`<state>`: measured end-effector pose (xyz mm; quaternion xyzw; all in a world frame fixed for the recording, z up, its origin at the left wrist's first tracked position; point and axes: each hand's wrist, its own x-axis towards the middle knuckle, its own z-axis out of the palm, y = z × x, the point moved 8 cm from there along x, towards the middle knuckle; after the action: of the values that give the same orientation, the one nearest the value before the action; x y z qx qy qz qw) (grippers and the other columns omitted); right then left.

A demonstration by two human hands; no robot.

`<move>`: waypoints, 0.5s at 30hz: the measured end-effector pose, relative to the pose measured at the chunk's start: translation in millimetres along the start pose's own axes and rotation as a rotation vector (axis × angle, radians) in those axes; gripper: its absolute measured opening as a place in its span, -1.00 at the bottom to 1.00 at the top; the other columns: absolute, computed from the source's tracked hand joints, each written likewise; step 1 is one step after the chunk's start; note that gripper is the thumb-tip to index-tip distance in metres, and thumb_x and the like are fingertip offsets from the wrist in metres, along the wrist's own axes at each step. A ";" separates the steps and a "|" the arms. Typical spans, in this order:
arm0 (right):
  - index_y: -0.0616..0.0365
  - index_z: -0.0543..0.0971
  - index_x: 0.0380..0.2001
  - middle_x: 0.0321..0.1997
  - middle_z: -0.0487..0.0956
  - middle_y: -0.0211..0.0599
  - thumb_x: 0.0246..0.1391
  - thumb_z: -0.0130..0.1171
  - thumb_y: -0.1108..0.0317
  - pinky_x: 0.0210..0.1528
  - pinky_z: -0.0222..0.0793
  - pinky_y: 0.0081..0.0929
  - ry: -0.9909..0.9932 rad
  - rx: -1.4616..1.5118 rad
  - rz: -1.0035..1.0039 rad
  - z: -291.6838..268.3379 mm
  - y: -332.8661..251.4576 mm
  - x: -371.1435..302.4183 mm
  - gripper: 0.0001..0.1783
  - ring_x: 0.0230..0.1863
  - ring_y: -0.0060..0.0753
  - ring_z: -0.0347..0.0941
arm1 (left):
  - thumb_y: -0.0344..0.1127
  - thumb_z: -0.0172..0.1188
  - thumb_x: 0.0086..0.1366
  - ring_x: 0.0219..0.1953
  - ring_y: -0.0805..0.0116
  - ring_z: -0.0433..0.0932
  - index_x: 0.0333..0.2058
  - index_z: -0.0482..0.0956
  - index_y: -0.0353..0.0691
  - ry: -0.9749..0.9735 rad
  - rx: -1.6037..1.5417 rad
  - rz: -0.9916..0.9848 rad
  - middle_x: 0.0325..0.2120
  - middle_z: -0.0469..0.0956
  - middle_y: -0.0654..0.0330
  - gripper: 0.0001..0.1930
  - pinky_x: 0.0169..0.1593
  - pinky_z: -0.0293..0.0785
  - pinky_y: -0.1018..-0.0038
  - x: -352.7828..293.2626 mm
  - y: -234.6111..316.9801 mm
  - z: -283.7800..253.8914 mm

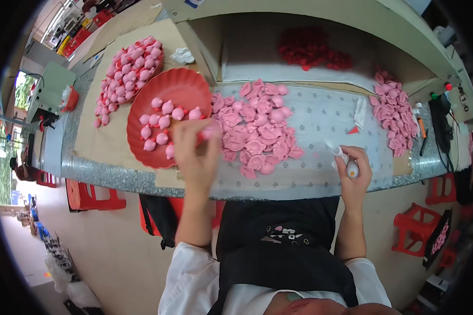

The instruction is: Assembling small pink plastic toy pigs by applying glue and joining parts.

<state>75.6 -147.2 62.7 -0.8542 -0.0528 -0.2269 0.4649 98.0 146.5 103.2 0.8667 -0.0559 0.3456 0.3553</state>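
Left hand (197,149), bare: held over the right rim of a red, scalloped, shallow plate (178,84); fingers curled about a small pink rounded piece (211,129), blurred, so that a firm grip cannot be told; right hand (358,170), bare: closed on a small white bottle-like object (342,157), its narrow end pointed up and leftward, apparently so that it can be steered by the fingers; small pink balls with red bits (162,138): spread loosely in the plate, presumably so that single ones can be picked out; larger heap of similar pink balls (131,71): set beyond the plate at upper left, seemingly as a reserve; pink ruffled pieces (268,131): massed between the hands, likely for easy reach from either side; second pink heap (395,118): kept at the far right, perhaps for separation; white sheet with small dark marks (320,121): laid beneath the central pieces, probably to shield the grey speckled desk (97,170); small red cone-shaped piece (353,130) and crumpled white tissue (360,112): placed near each other on the sheet; dark red pieces (310,50): gathered in the recess behind.
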 end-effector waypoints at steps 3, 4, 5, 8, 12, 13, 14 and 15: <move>0.22 0.41 -0.34 -0.29 0.37 -0.28 -0.37 0.13 0.61 -0.38 0.15 -0.70 -0.012 -0.124 0.069 -18.6 21.3 9.7 -0.64 -0.53 -0.59 0.21 | -0.40 0.14 -0.10 -0.37 0.20 0.35 -0.41 0.42 -0.24 -0.030 0.241 -0.089 -0.46 0.40 0.12 -0.79 -0.26 0.25 0.44 13.6 -59.2 -28.3; 0.20 0.40 -0.31 -0.25 0.36 -0.30 -0.39 0.13 0.61 -0.39 0.15 -0.72 -0.013 -0.099 0.076 -24.4 27.3 6.7 -0.60 -0.57 -0.62 0.18 | -0.40 0.14 -0.10 -0.37 0.20 0.35 -0.41 0.42 -0.24 -0.035 0.230 -0.074 -0.46 0.40 0.12 -0.79 -0.26 0.25 0.44 17.0 -62.4 -30.4; 0.20 0.40 -0.31 -0.25 0.36 -0.30 -0.39 0.13 0.61 -0.39 0.15 -0.72 0.004 -0.103 0.081 -30.1 30.8 5.5 -0.60 -0.57 -0.62 0.18 | -0.39 0.14 -0.09 -0.34 0.20 0.36 -0.39 0.42 -0.23 -0.066 0.361 0.061 -0.44 0.40 0.13 -0.78 -0.26 0.26 0.42 20.3 -55.1 -27.0; 0.22 0.41 -0.33 -0.26 0.36 -0.32 -0.39 0.12 0.62 -0.39 0.14 -0.72 0.015 -0.057 0.115 -36.9 42.1 2.4 -0.62 -0.56 -0.63 0.17 | -0.36 0.13 -0.08 -0.30 0.18 0.37 -0.36 0.41 -0.23 -0.171 0.365 0.268 -0.41 0.42 0.12 -0.76 -0.27 0.27 0.39 37.2 -12.5 10.6; 0.24 0.43 -0.40 -0.31 0.36 -0.34 -0.37 0.10 0.63 -0.37 0.12 -0.74 0.048 0.040 0.114 -43.3 38.6 6.1 -0.70 -0.55 -0.65 0.16 | -0.34 0.10 -0.06 -0.36 0.07 0.41 -0.31 0.41 -0.22 -0.514 0.053 0.317 -0.41 0.43 0.04 -0.74 -0.28 0.31 0.32 75.5 43.8 120.7; 0.25 0.44 -0.42 -0.34 0.36 -0.35 -0.36 0.10 0.62 -0.36 0.11 -0.75 0.056 0.072 0.114 -43.4 36.4 8.0 -0.73 -0.54 -0.65 0.15 | -0.33 0.10 -0.05 -0.38 0.04 0.41 -0.30 0.41 -0.20 -0.591 0.057 0.320 -0.41 0.43 0.01 -0.73 -0.29 0.32 0.30 82.1 47.2 152.0; 0.25 0.44 -0.42 -0.34 0.36 -0.35 -0.36 0.10 0.62 -0.36 0.11 -0.75 0.062 0.069 0.112 -45.3 35.4 9.0 -0.73 -0.54 -0.65 0.15 | -0.33 0.10 -0.05 -0.40 0.05 0.42 -0.31 0.41 -0.19 -0.597 0.083 0.323 -0.44 0.44 0.02 -0.74 -0.32 0.33 0.31 88.6 46.7 179.0; 0.25 0.44 -0.43 -0.36 0.36 -0.36 -0.35 0.09 0.62 -0.35 0.11 -0.75 0.047 0.087 0.132 -45.0 35.8 9.5 -0.74 -0.54 -0.66 0.15 | -0.32 0.10 -0.05 -0.42 0.06 0.42 -0.31 0.41 -0.17 -0.601 0.116 0.321 -0.48 0.44 0.02 -0.74 -0.35 0.34 0.32 93.6 43.3 203.7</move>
<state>79.6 -205.3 60.2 -0.8292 0.0049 -0.2132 0.5167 267.7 -5.0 84.4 0.9287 -0.2740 0.1293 0.2140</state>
